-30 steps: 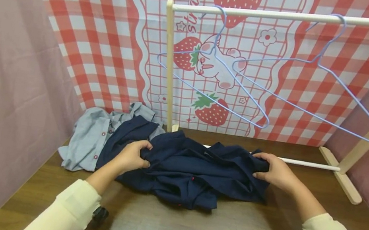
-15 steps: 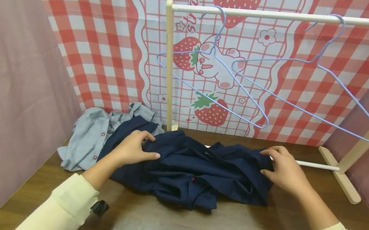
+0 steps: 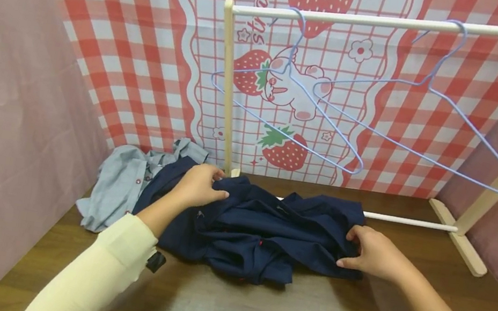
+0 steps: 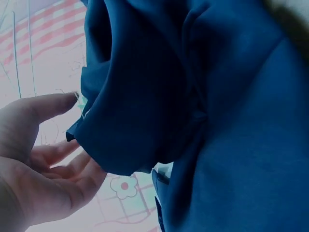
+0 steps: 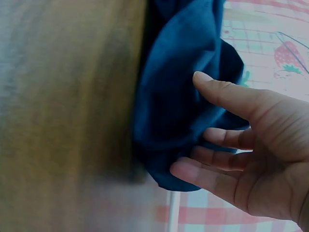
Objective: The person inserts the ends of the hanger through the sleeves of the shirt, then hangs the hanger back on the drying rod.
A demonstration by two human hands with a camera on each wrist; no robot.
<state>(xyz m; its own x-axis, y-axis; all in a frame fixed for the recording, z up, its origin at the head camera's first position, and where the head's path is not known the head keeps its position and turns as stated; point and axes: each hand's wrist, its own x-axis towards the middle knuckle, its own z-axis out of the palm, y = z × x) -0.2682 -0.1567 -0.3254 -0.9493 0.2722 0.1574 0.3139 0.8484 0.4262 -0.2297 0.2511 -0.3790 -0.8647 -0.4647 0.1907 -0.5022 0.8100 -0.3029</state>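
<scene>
A crumpled navy blue garment (image 3: 267,226) with small red spots lies spread across the table. My left hand (image 3: 200,186) is over its back left part, thumb and fingers apart. In the left wrist view, the left hand (image 4: 53,179) has its thumb and fingers on either side of a loose cloth edge, with a gap between them. My right hand (image 3: 375,254) is at the garment's right end. The right wrist view shows the right hand (image 5: 270,125) with thumb and loosely bent fingers spread beside the navy cloth (image 5: 178,96), not closed round it.
A grey shirt (image 3: 116,189) with red buttons lies bunched at the left, partly under the navy garment. Behind stands a wooden rack (image 3: 228,87) with two lilac wire hangers (image 3: 328,116) on its top rail (image 3: 373,20). Its low white bar (image 3: 409,222) runs behind the garment.
My left hand has moved back and slightly right over the garment. My right hand shifted right, then came toward the front along the garment's right end. The cloth there lies flatter.
</scene>
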